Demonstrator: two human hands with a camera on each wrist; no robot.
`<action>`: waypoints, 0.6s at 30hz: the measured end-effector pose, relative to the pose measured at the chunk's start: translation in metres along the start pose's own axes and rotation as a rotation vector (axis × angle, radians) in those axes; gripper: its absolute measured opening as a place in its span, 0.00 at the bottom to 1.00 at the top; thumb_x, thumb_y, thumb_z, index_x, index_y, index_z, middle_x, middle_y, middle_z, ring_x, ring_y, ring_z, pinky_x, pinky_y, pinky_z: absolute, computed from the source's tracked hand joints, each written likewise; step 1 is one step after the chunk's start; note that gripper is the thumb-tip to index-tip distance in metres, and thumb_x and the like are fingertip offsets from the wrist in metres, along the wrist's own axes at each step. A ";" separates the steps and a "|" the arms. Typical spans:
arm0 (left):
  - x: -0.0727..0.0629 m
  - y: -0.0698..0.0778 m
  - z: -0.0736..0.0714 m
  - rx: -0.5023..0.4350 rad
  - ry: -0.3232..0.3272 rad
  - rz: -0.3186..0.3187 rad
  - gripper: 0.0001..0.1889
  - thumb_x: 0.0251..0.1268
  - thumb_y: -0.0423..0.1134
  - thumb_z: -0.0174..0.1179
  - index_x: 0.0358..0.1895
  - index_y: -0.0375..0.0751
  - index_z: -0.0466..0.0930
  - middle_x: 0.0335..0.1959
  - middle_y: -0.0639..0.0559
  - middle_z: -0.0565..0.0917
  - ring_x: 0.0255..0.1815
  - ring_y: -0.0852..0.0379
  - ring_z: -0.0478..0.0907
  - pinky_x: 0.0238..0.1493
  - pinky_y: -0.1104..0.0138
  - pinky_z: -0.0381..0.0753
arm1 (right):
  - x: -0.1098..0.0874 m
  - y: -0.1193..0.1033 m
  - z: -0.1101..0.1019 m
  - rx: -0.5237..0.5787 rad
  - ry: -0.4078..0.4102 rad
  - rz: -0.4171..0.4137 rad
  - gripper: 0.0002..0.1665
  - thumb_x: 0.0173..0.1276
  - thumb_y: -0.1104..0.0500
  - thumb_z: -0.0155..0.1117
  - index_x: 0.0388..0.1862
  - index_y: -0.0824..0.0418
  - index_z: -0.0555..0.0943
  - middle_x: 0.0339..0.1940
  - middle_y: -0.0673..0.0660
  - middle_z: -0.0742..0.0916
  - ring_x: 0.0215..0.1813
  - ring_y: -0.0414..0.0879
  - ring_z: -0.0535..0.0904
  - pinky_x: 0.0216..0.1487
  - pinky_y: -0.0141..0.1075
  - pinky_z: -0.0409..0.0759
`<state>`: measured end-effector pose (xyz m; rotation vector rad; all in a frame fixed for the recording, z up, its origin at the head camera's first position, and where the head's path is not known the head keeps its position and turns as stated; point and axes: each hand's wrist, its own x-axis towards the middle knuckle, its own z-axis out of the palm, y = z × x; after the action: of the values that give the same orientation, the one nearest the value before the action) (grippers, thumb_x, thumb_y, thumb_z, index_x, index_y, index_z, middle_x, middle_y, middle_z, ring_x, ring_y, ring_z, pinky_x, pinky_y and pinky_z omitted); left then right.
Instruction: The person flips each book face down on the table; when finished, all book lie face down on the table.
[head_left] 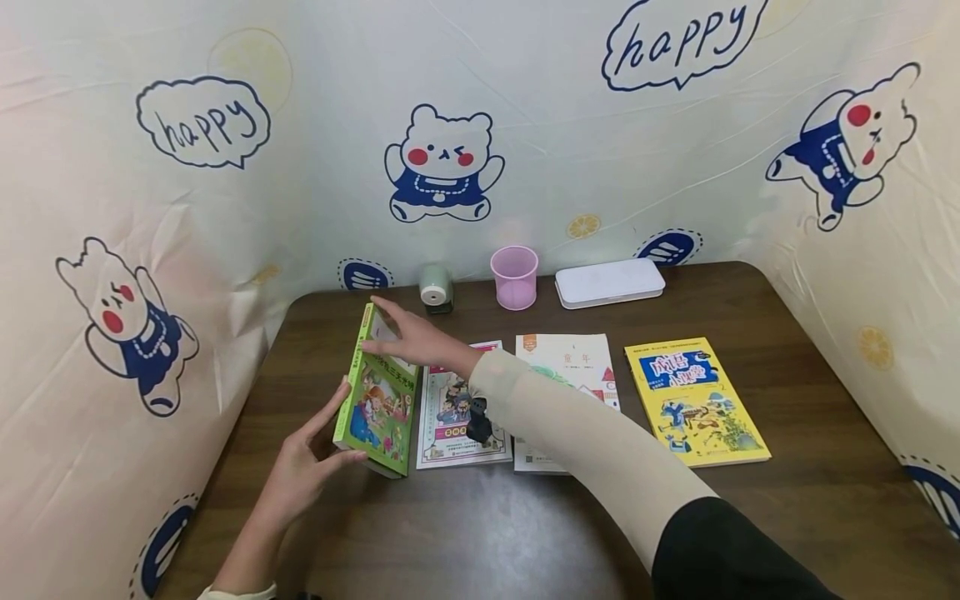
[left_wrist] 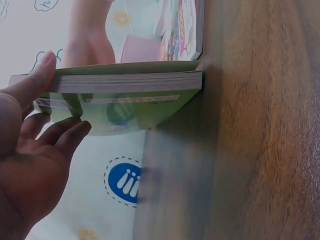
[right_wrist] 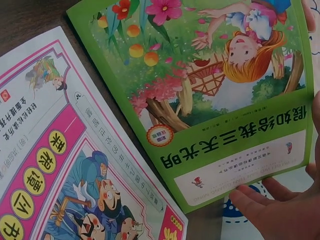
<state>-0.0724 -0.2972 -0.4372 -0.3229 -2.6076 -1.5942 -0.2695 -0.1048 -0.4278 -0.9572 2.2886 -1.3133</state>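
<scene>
A green picture book (head_left: pixel 386 400) is tilted up off the table at the left, its spine raised and its cover facing right. My left hand (head_left: pixel 296 471) grips it near the lower end of the spine; in the left wrist view the thumb lies on one cover and the fingers (left_wrist: pixel 65 135) on the other. My right hand (head_left: pixel 420 337) reaches across and holds the book's top end. Seen from the right wrist, that hand (right_wrist: pixel 280 212) is at the edge by the white title panel. Close beside the green book lies a pink-bordered book (head_left: pixel 457 417).
A white-covered book (head_left: pixel 570 358), partly under the right sleeve, and a yellow book (head_left: pixel 697 400) lie farther right. Along the back stand a green pencil sharpener (head_left: pixel 436 287), a pink cup (head_left: pixel 515 279) and a white case (head_left: pixel 610 283). Printed cloth (head_left: pixel 315 183) surrounds the brown table (head_left: pixel 450 542).
</scene>
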 end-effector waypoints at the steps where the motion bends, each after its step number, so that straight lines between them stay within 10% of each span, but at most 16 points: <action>1: 0.000 0.000 0.000 -0.003 -0.002 -0.001 0.51 0.57 0.23 0.72 0.83 0.54 0.57 0.84 0.46 0.51 0.70 0.70 0.67 0.53 0.75 0.82 | 0.000 0.000 0.000 0.002 0.007 -0.001 0.54 0.74 0.34 0.61 0.87 0.42 0.44 0.86 0.56 0.59 0.81 0.57 0.62 0.74 0.52 0.71; 8: 0.001 0.003 0.002 -0.001 -0.007 -0.009 0.51 0.58 0.23 0.71 0.83 0.55 0.57 0.85 0.49 0.51 0.73 0.39 0.65 0.53 0.75 0.82 | -0.002 -0.004 0.000 0.021 0.041 0.027 0.54 0.72 0.35 0.63 0.87 0.42 0.47 0.85 0.57 0.61 0.76 0.58 0.70 0.70 0.52 0.76; 18: -0.002 0.009 -0.004 0.042 -0.003 0.036 0.50 0.58 0.23 0.71 0.82 0.53 0.57 0.84 0.44 0.54 0.75 0.48 0.64 0.59 0.78 0.76 | -0.001 -0.005 0.004 0.180 0.019 0.027 0.52 0.73 0.38 0.65 0.86 0.39 0.47 0.83 0.60 0.63 0.77 0.57 0.69 0.67 0.46 0.79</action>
<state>-0.0686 -0.2972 -0.4280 -0.3685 -2.6177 -1.5273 -0.2642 -0.1082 -0.4259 -0.8542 2.1451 -1.4937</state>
